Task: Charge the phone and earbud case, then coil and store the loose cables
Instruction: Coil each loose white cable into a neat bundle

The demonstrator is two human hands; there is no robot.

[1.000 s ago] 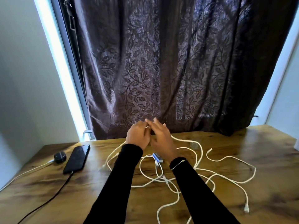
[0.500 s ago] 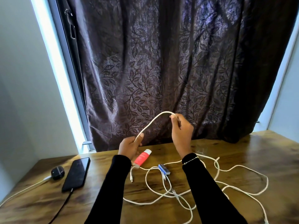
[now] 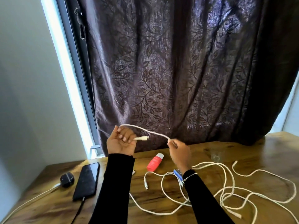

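Mid-frame, the left hand (image 3: 121, 141) grips a white cable (image 3: 145, 130) near its plug, anchoring a first loop; the right hand (image 3: 178, 153) pinches the cable further along, feeding slack. Phone (image 3: 86, 181) and earbud case (image 3: 67, 180) lie lower left, plugged in.

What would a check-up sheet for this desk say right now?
Surface: wooden desk, mostly bare at the back right.
Job's things: phone and earbud case, each with a cable plugged in.
Clutter: red tube, small blue item.
Hands: left hand and right hand hold one white cable above the desk.
Cables: loose white cables tangled on the desk.
Surroundings: dark curtain, bright window strip.
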